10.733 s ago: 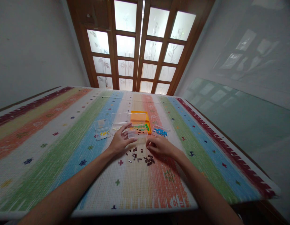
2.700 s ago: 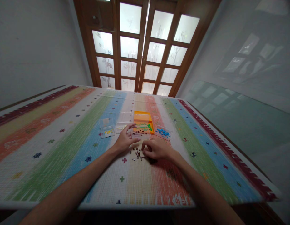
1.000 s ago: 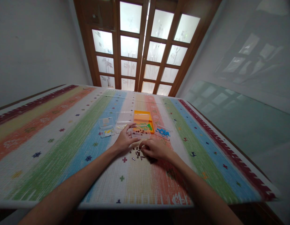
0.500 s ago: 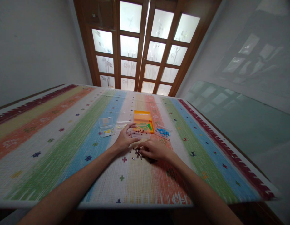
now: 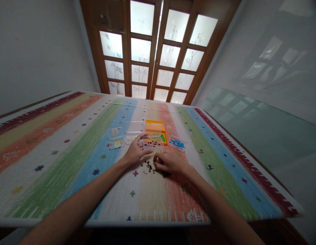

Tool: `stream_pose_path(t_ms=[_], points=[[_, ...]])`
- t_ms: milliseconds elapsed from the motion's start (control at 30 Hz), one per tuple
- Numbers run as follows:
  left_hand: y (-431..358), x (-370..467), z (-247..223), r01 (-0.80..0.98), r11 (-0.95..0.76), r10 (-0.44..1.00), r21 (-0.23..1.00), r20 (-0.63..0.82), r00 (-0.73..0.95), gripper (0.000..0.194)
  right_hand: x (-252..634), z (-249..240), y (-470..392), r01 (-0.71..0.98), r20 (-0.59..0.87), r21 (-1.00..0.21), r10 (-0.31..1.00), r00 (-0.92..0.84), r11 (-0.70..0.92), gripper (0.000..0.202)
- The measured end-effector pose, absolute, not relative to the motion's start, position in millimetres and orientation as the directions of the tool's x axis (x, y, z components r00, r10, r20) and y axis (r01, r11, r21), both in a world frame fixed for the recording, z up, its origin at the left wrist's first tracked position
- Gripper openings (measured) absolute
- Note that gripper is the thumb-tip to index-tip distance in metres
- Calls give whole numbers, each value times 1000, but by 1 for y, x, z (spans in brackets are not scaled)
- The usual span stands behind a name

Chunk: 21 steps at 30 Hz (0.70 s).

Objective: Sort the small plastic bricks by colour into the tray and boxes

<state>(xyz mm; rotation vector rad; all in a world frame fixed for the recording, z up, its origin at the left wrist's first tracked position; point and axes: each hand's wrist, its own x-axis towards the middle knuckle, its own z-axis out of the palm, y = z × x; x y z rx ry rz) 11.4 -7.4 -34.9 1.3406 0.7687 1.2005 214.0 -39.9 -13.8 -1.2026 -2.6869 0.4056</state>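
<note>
My left hand [image 5: 135,149] steadies a small clear plastic box [image 5: 160,147], its fingers along the far side and its thumb along the near side. Several small dark brown pieces [image 5: 150,143] lie in that box. In front of it, a loose pile of brown pieces [image 5: 148,166] is scattered on the striped tablecloth [image 5: 122,200]. My right hand [image 5: 168,162] is at the right edge of this pile, thumb and forefinger pinched together on what looks like one brown piece, partly hidden by the fingers.
Behind the hands stands an open orange box [image 5: 166,133] with green pieces. A clear box of blue pieces [image 5: 177,144] sits to the right. Leftward are a clear box with yellow pieces [image 5: 117,143] and another with pale pieces [image 5: 131,137], partly behind my left hand.
My right hand has shifted slightly to the right, and its fingertips are drawn in closer together. The left hand and the boxes stay where they were.
</note>
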Motion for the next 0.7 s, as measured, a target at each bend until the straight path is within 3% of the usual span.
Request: stream_pose_path(t_ms=[300, 700], points=[[-7, 11, -36, -220, -175, 931, 960, 234, 281, 70, 219, -8, -40, 769, -18, -234, 788, -615, 595, 15], [-10, 12, -31, -186, -139, 944, 973, 187, 271, 71, 229, -1, -41, 730, -14, -333, 771, -636, 596, 17]])
